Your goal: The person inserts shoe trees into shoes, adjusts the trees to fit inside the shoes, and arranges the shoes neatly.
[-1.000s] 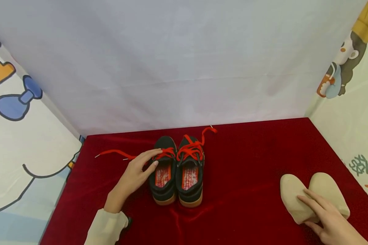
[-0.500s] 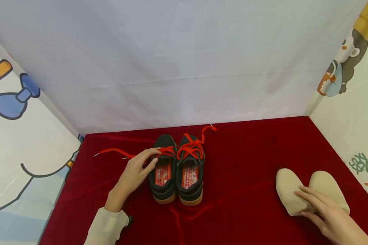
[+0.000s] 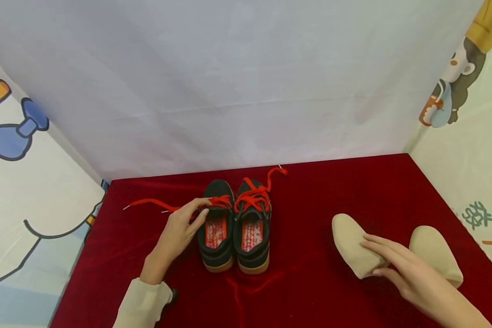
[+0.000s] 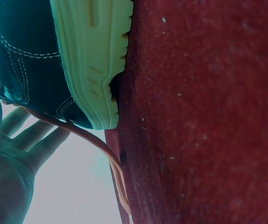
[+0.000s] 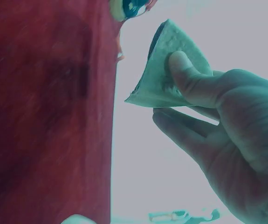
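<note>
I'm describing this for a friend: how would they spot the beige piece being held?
Start with the red cloth and find the red-laced black sneakers on it. The first thing to their right is the toe-cap-shaped beige piece. Unlike its lookalike farther right, it is pinched in the right hand's grip.

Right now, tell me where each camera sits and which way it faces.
Head: worn on the head, facing forward and down at dark shoes; left hand, sleeve and right hand show.
Left wrist: worn there, facing one shoe's side; left hand shows.
Right wrist: worn there, facing the held beige piece; right hand shows.
Head and right wrist share the beige piece.
</note>
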### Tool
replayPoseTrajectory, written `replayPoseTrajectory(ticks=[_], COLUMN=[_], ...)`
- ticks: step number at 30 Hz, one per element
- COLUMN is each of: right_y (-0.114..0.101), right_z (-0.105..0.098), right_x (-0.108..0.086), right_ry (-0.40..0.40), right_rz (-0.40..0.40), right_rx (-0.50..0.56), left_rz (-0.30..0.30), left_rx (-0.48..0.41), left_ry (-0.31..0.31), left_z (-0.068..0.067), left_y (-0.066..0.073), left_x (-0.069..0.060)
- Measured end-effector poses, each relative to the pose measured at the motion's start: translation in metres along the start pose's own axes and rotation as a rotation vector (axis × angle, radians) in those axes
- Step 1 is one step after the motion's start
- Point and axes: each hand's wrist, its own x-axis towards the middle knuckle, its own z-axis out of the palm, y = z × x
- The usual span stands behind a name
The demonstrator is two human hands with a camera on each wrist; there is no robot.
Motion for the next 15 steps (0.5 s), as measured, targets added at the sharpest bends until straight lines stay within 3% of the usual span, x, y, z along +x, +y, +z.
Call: replayPoseTrajectory(ticks=[7, 15], right_y=[-0.020, -0.043], right_z=[-0.003, 0.002], right_x=[0.034, 0.068], right_ry=[-0.033, -0.095], right_rz=[-0.028, -0.043], right_rx=[-0.011, 0.082], left_rz=[0.004, -0.014], left_rx=[-0.006, -0.012], left_ry=[0.005, -0.007], left_z=[0.000, -0.001], left_y=[-0.001, 0.000], left_x=[0.002, 0.001])
